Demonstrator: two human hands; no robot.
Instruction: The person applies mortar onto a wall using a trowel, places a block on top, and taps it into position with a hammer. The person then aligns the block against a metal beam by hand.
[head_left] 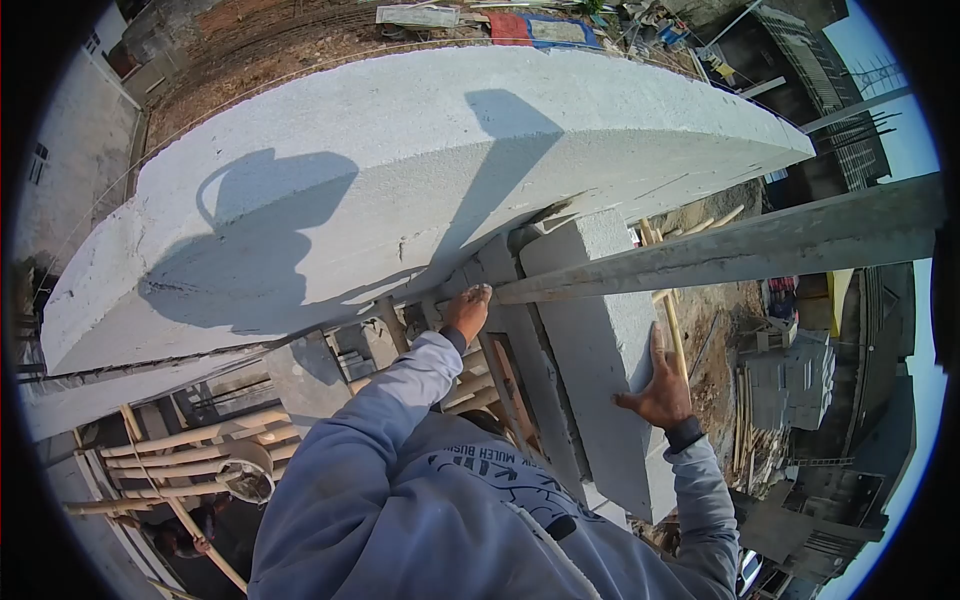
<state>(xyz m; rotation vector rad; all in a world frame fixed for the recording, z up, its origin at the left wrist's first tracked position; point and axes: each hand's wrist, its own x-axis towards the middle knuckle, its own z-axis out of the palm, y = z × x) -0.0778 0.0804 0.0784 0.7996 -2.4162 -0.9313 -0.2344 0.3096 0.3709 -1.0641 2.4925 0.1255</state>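
My left hand (467, 312) is closed, its fingertips together near the base of a long grey concrete post (720, 245); whether anything is pinched in them is hidden. Against the outer side of a pale lightweight block (590, 330) rests my right hand (662, 387), with fingers stretched and thumb spread. The block lies along the top of a narrow wall, and a dark gap runs beside it. In front of me stands a large pale block wall (400, 170) with a sloping, curved-looking top, carrying my shadow.
Bamboo poles (200, 445) form scaffolding at lower left, with a bucket (246, 474) on them. Another person (185, 540) is down below there. Stacked grey blocks (790, 385) stand on the ground at right. The ground drops well below the wall on both sides.
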